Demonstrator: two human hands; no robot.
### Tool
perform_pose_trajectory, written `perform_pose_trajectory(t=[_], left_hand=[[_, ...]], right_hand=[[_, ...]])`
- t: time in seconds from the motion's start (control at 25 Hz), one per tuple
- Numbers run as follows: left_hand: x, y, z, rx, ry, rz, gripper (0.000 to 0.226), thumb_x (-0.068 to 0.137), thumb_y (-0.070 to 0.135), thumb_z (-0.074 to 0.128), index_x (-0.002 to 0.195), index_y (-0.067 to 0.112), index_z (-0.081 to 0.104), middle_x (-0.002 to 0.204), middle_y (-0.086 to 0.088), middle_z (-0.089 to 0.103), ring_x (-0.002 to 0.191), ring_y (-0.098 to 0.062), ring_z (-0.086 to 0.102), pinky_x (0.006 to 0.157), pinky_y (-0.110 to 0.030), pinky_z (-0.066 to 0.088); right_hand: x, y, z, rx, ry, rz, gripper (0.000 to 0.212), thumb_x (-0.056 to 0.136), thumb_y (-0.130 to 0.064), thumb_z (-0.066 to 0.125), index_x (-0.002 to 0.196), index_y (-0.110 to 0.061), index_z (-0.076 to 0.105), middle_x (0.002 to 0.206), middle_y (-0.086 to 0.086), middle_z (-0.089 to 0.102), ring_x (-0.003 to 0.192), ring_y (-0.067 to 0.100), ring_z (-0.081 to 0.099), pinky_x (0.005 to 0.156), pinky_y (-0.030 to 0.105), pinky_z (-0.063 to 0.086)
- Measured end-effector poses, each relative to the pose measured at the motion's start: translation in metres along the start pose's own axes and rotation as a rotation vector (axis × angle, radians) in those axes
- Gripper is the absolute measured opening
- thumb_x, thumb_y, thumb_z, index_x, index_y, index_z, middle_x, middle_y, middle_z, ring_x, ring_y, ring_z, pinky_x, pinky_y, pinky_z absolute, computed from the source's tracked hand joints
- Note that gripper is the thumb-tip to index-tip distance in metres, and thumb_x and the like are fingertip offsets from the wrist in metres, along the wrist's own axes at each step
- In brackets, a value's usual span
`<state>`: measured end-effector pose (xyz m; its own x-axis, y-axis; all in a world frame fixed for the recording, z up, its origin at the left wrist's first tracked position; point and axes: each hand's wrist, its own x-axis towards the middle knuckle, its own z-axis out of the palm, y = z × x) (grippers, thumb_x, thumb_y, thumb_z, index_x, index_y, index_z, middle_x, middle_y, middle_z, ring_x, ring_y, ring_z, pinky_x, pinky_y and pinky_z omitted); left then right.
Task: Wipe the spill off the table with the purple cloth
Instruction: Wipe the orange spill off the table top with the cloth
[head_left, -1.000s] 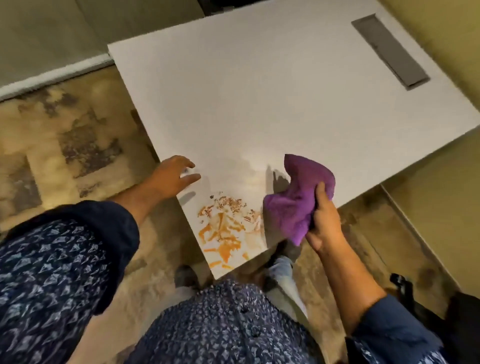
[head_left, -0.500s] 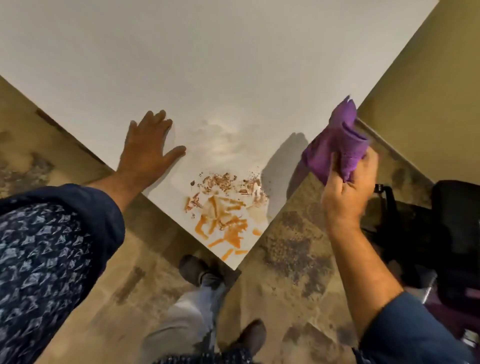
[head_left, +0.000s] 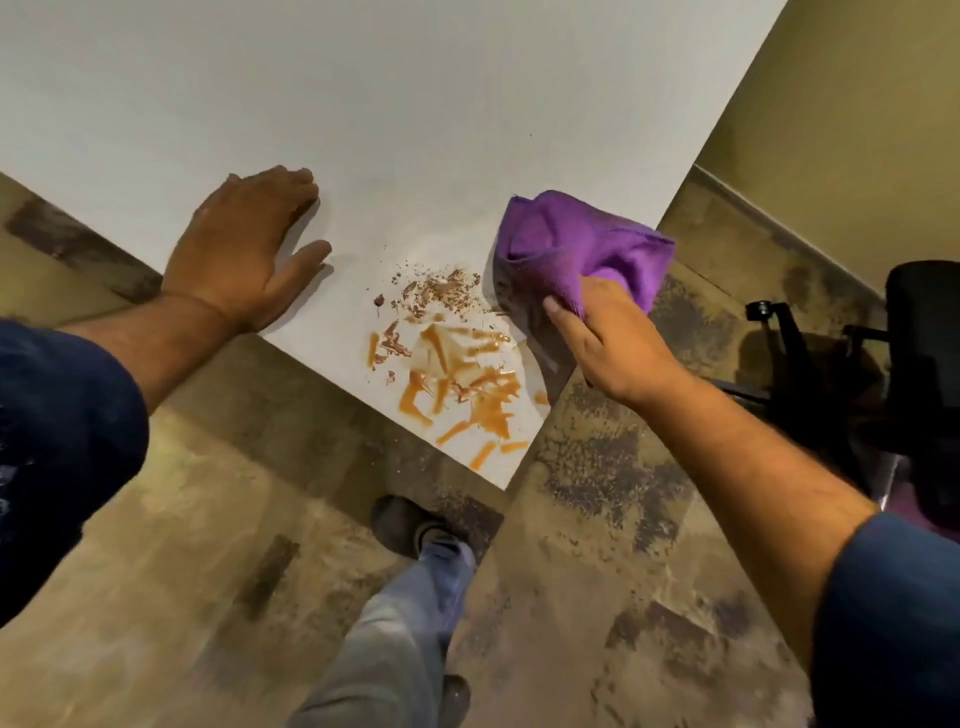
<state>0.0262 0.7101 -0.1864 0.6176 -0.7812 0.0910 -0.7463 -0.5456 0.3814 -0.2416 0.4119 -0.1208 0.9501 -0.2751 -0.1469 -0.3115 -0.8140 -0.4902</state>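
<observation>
Bunched purple cloth (head_left: 576, 244) beside orange-brown smeared spill (head_left: 452, 374) at white table (head_left: 415, 104) corner

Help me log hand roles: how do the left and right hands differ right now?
The left hand lies flat, palm down, on the white table, empty; the right hand grips the bunched purple cloth. The left sits left of the orange spill, the right at its right edge. Both are beside the spill.
</observation>
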Motion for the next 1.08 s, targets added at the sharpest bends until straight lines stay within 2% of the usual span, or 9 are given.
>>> perform_pose_trajectory(t=[0.04, 0.08, 0.12, 0.2, 0.32, 0.56, 0.88, 0.96, 1.08], left_hand=[[0.001, -0.002, 0.000, -0.012, 0.015, 0.007, 0.071, 0.101, 0.063, 0.042, 0.154, 0.016, 0.045, 0.158, -0.012, 0.052, 0.142, -0.040, 0.050, 0.124, -0.060, 0.033], [0.001, -0.003, -0.001, -0.011, 0.024, 0.010, 0.070, 0.101, 0.063, 0.042, 0.154, 0.018, 0.045, 0.157, -0.011, 0.053, 0.142, -0.039, 0.050, 0.125, -0.059, 0.031], [-0.001, -0.003, 0.000, -0.017, 0.029, 0.005, 0.068, 0.102, 0.062, 0.043, 0.154, 0.018, 0.045, 0.158, -0.010, 0.052, 0.144, -0.038, 0.049, 0.126, -0.058, 0.028], [-0.001, -0.003, 0.002, -0.013, 0.047, 0.020, 0.066, 0.102, 0.058, 0.044, 0.155, 0.019, 0.045, 0.161, -0.009, 0.050, 0.148, -0.036, 0.046, 0.129, -0.056, 0.024], [0.000, -0.006, 0.003, -0.011, 0.045, 0.016, 0.064, 0.103, 0.056, 0.045, 0.155, 0.018, 0.048, 0.163, -0.007, 0.050, 0.151, -0.033, 0.044, 0.130, -0.056, 0.023], [0.000, -0.005, 0.002, -0.052, 0.041, 0.007, 0.060, 0.103, 0.051, 0.048, 0.150, 0.015, 0.055, 0.163, -0.007, 0.049, 0.153, -0.031, 0.042, 0.132, -0.054, 0.021], [0.004, -0.006, -0.001, -0.034, 0.027, 0.006, 0.058, 0.103, 0.048, 0.049, 0.148, 0.012, 0.056, 0.162, -0.008, 0.050, 0.153, -0.031, 0.042, 0.132, -0.056, 0.020], [0.003, -0.007, 0.001, -0.048, 0.021, -0.004, 0.058, 0.103, 0.049, 0.049, 0.149, 0.014, 0.055, 0.163, -0.005, 0.049, 0.155, -0.027, 0.038, 0.132, -0.053, 0.017], [0.003, -0.007, 0.002, -0.060, 0.029, -0.010, 0.058, 0.103, 0.050, 0.048, 0.150, 0.015, 0.054, 0.164, -0.004, 0.048, 0.157, -0.024, 0.035, 0.133, -0.050, 0.014]], right_hand=[[-0.002, 0.005, -0.002, -0.061, -0.055, -0.053, 0.021, 0.109, -0.056, 0.037, 0.112, -0.043, 0.052, 0.118, -0.020, 0.067, 0.102, 0.002, 0.056, 0.090, 0.044, 0.049], [-0.002, 0.013, -0.004, -0.172, -0.143, -0.075, 0.041, 0.106, -0.065, 0.034, 0.133, -0.042, 0.056, 0.145, -0.013, 0.062, 0.125, 0.009, 0.055, 0.100, 0.047, 0.046], [-0.001, 0.022, -0.005, -0.297, -0.198, -0.055, 0.062, 0.102, -0.073, 0.029, 0.153, -0.042, 0.048, 0.168, -0.010, 0.044, 0.144, 0.019, 0.046, 0.111, 0.052, 0.039], [0.006, 0.037, 0.001, -0.439, -0.195, -0.008, 0.074, 0.099, -0.078, 0.022, 0.165, -0.046, 0.029, 0.180, -0.012, 0.013, 0.162, 0.027, 0.021, 0.123, 0.064, 0.019], [0.015, 0.034, 0.025, -0.296, -0.089, 0.003, 0.068, 0.105, -0.064, 0.026, 0.169, -0.042, 0.019, 0.181, -0.011, 0.003, 0.168, 0.027, 0.000, 0.126, 0.075, -0.007], [0.009, 0.017, 0.057, -0.111, 0.112, 0.185, 0.066, 0.109, -0.048, 0.035, 0.170, -0.034, 0.018, 0.180, -0.012, 0.014, 0.168, 0.021, 0.005, 0.129, 0.071, -0.009], [-0.015, -0.027, 0.083, -0.104, 0.020, 0.141, 0.065, 0.109, -0.035, 0.040, 0.168, -0.042, 0.014, 0.181, -0.009, 0.007, 0.168, 0.020, 0.000, 0.134, 0.059, -0.004], [-0.025, -0.038, 0.088, -0.047, 0.035, 0.157, 0.067, 0.109, -0.036, 0.041, 0.165, -0.050, 0.006, 0.180, -0.012, 0.008, 0.168, 0.018, 0.000, 0.134, 0.059, -0.003], [-0.040, -0.058, 0.095, 0.076, 0.062, 0.199, 0.078, 0.108, -0.036, 0.040, 0.148, -0.075, -0.014, 0.177, -0.021, 0.007, 0.167, 0.012, -0.001, 0.134, 0.051, -0.006]])
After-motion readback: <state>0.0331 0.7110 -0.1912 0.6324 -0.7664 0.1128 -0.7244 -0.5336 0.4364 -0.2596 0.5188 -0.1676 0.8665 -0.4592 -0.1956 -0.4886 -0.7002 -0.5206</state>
